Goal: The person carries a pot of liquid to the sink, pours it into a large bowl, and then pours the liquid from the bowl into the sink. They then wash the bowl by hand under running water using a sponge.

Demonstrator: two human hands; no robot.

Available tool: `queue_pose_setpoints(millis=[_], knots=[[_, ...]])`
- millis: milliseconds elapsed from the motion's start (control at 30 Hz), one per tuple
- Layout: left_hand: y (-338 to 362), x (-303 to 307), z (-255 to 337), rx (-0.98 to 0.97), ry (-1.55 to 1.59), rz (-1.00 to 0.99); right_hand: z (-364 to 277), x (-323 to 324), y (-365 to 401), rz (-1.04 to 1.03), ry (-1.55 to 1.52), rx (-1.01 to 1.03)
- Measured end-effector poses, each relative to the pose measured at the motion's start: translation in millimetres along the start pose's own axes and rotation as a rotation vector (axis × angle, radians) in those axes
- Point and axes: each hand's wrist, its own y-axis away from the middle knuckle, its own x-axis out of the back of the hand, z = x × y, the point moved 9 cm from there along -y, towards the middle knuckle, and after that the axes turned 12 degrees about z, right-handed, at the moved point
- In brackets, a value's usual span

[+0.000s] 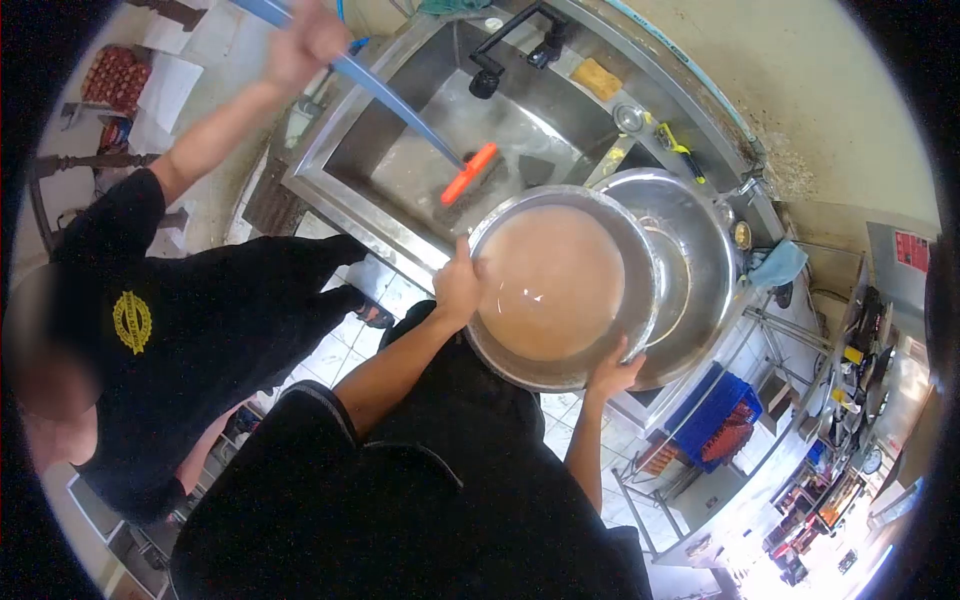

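A large round metal pot (pixel 552 283) full of cloudy brownish liquid is between my two hands, over the front of the sink counter. My left hand (pixel 459 285) grips its rim on the left side, thumb up along the edge. At the lower right, my right hand (pixel 614 372) is closed on the rim too. Beneath and to the right of the pot lies a wide shiny metal basin (pixel 705 235), partly covered by it. The pot looks close to level.
A co-worker's hand (pixel 303 47) at upper left holds a blue pole (pixel 400 108) with an orange brush head (pixel 469 174) in the steel sink (pixel 345 160). Behind are a black faucet (pixel 486 75), a yellow sponge (pixel 596 79) and a yellow-handled tool (pixel 682 150). A blue crate (pixel 715 405) sits below right.
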Motion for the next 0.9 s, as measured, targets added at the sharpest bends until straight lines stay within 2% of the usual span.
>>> queue_pose_setpoints(millis=[33,133,333,467,533,700,800,833,867,900], knots=[[0,-1,0,-0.002,0.003,0.022,3,-1,0,-0.051,-0.007,-0.044],[6,-2,1,0.011,0.002,0.053,-21,-4,-6,-0.043,0.050,0.220],[15,9,3,0.069,0.014,0.102,-43,-28,-33,-0.332,0.306,0.159],[27,14,4,0.142,0.018,0.140,-72,-57,-64,-0.417,0.228,0.249],[31,13,-2,0.134,-0.038,0.236,-77,-75,-77,-0.480,0.148,0.248],[40,14,-5,0.183,-0.139,0.251,-55,-108,-75,-0.461,0.033,0.343],[36,1,-21,0.136,-0.168,0.277,-32,-107,-68,-0.250,-0.093,0.511],[37,4,-12,0.110,-0.117,0.285,-34,-115,-72,-0.388,-0.060,0.446],[39,9,-5,0.093,-0.077,0.300,-47,-100,-75,-0.244,-0.058,0.508],[39,9,-2,0.104,-0.093,0.302,-49,-102,-82,-0.344,-0.045,0.357]])
